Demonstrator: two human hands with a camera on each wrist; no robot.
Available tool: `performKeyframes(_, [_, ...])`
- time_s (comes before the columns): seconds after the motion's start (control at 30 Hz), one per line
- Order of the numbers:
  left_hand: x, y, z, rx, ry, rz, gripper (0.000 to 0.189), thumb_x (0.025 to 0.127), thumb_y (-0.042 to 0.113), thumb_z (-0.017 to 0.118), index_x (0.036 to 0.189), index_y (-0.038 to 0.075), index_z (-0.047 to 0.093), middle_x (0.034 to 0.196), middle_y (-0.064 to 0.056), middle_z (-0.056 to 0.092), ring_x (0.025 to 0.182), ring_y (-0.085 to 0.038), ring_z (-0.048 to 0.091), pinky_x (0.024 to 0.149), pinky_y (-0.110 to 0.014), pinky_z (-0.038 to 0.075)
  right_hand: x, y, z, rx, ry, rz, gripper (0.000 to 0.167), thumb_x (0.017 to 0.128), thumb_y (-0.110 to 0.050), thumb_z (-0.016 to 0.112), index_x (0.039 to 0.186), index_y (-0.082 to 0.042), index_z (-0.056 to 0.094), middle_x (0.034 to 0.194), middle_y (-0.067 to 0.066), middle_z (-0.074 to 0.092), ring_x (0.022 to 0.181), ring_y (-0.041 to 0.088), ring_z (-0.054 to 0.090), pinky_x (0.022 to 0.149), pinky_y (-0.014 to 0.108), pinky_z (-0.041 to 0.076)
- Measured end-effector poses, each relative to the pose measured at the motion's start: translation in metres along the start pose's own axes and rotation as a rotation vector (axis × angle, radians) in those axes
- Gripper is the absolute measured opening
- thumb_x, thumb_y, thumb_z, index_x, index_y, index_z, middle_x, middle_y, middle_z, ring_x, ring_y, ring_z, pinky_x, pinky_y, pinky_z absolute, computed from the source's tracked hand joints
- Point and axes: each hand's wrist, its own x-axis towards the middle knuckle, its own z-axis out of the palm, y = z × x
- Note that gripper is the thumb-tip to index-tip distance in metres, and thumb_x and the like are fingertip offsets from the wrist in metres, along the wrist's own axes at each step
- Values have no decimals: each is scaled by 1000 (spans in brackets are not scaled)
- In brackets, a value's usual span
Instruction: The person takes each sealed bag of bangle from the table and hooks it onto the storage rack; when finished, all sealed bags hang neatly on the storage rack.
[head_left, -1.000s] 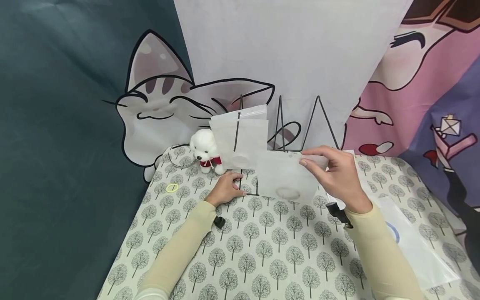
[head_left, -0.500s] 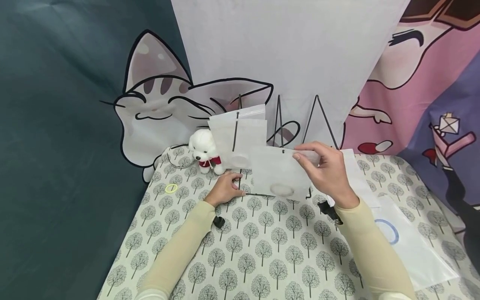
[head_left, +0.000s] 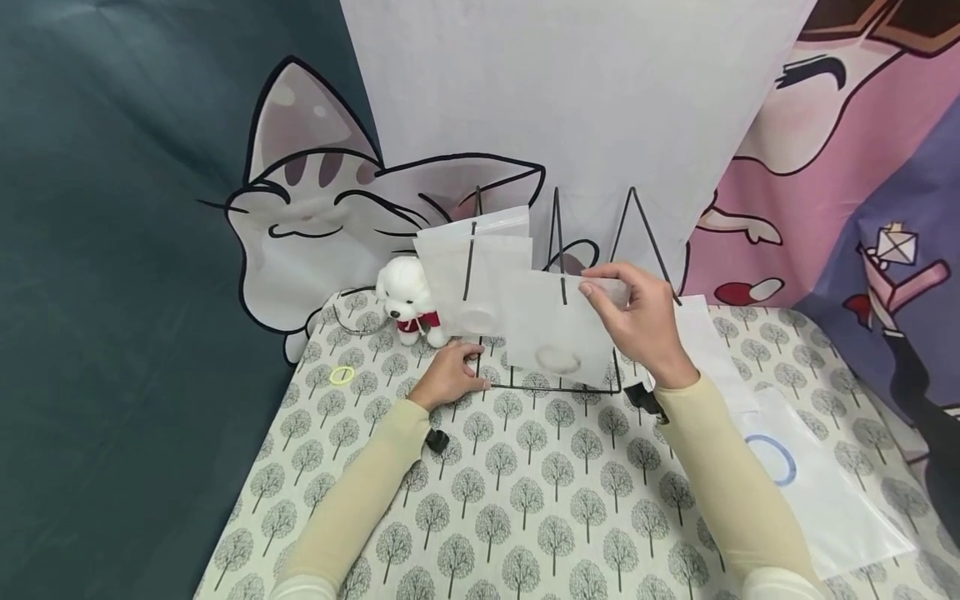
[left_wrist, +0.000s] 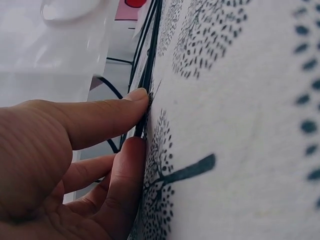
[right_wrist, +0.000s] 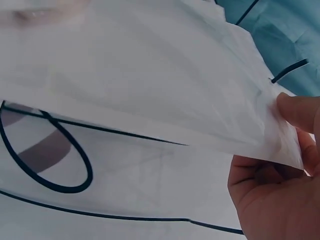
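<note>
My left hand [head_left: 450, 375] pinches the front left corner of a black wire rack [head_left: 555, 389] that stands on the table, thumb and fingers close to the cloth. High over the rack's right side, my right hand [head_left: 641, 325] pinches the upper right corner of a translucent plastic bag [head_left: 551, 325]. The rack's middle prong [head_left: 563, 290] pokes out through the bag's top edge; in the right wrist view its dark tip [right_wrist: 292, 70] juts past the bag. More translucent bags [head_left: 480, 271] hang from the left prong. The right prong [head_left: 652, 233] carries nothing.
A white plush dog [head_left: 405, 300] in red stands left of the rack, with a yellow ring [head_left: 342, 376] nearer the left table edge. Flat bags [head_left: 832, 500], one with a blue ring [head_left: 772, 460], lie on the right. A printed curtain [head_left: 585, 100] hangs behind.
My right hand has shifted left and upward with the bag, and the middle prong now sticks farther out through it. My left hand stays on the rack's corner.
</note>
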Motion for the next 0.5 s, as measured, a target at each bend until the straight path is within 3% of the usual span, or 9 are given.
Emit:
performKeyframes(0.1, [1, 0, -1, 5, -3, -2, 79, 79, 22, 94, 148, 9, 59, 142, -13, 61, 89, -13, 67, 91, -38, 60, 5, 7, 4, 12, 1, 19, 15, 92, -3, 81, 107, -4, 79, 98, 14, 81, 46, 2, 38, 45, 16, 32])
performKeyframes(0.2, [2, -1, -1, 8, -11, -12, 79, 79, 23, 94, 149, 10, 59, 142, -12, 61, 90, -13, 66, 90, -36, 60, 12, 12, 8, 28, 5, 31, 14, 93, -4, 80, 107, -3, 78, 99, 14, 80, 40, 4, 29, 40, 18, 26])
performKeyframes(0.37, [2, -1, -2, 9, -15, -17, 79, 80, 23, 94, 149, 10, 59, 148, -13, 57, 89, -13, 67, 92, -37, 60, 25, 19, 15, 52, 26, 38, 13, 94, -5, 79, 107, -2, 77, 105, 13, 80, 50, 4, 38, 54, 17, 36])
performKeyframes(0.5, [3, -1, -1, 10, -17, -7, 79, 79, 22, 94, 149, 9, 59, 147, -13, 59, 89, -13, 68, 92, -37, 60, 34, 26, 20, 58, 50, 71, 12, 93, -3, 79, 106, -1, 77, 106, 15, 79, 76, -1, 58, 78, 16, 48])
